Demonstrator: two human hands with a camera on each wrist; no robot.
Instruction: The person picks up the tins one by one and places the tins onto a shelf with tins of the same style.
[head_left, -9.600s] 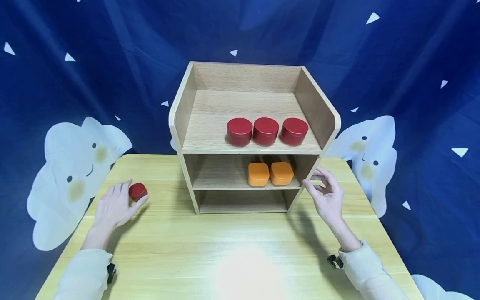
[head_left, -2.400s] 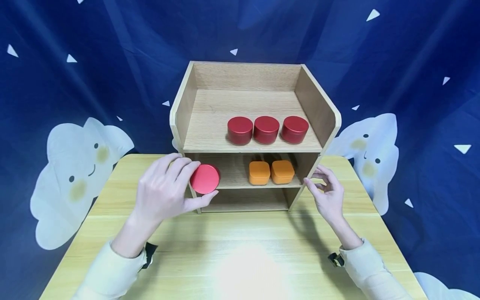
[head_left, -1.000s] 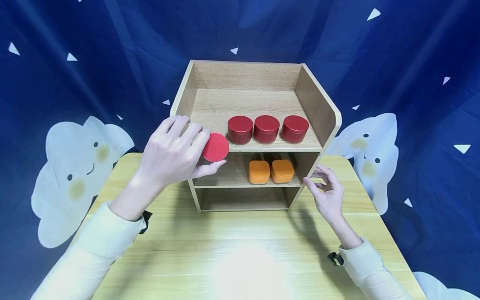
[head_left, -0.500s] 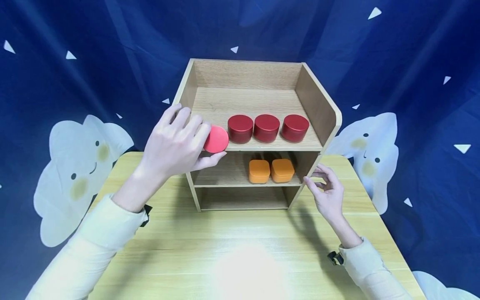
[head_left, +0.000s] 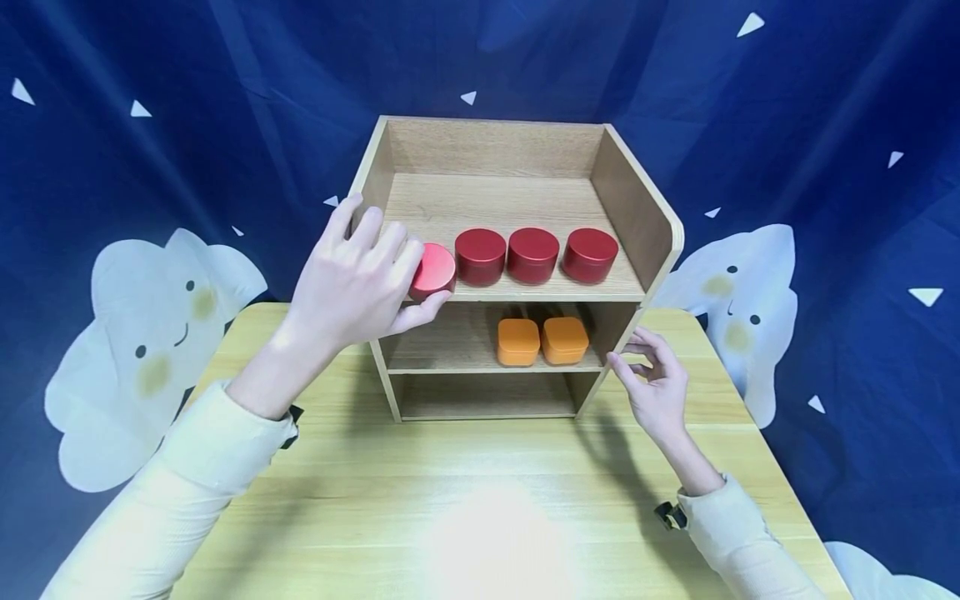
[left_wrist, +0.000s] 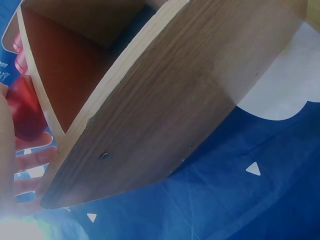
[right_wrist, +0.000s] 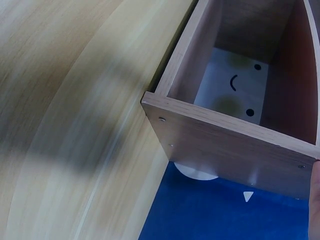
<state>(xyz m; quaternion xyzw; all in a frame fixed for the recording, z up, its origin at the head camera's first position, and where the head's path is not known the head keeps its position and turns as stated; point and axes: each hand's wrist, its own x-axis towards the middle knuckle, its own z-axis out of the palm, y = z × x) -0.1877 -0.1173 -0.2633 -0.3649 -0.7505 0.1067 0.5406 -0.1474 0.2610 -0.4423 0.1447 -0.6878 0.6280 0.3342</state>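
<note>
My left hand (head_left: 356,275) holds a round red tin (head_left: 435,268) between thumb and fingers at the front of the top shelf, left of a row of similar tins. The lid shows; the fingers cover part of its left side. In the left wrist view, the held tin (left_wrist: 26,107) is at the left edge, by the shelf's front. My right hand (head_left: 656,387), fingers loosely bent, is by the right side panel of the wooden shelf unit (head_left: 495,204). A fingertip (right_wrist: 315,187) touches or nearly touches that panel in the right wrist view.
Three red tins (head_left: 532,257) stand along the top shelf's front. Two orange square tins (head_left: 518,342) are on the middle shelf, toward the right. The unit stands on a light wooden table (head_left: 360,517), before a blue curtain (head_left: 247,92) with clouds.
My left hand took the red tin from the table's left side, raised it past the middle shelf to the top shelf, and tilted it more upright. The right hand has stayed in place.
</note>
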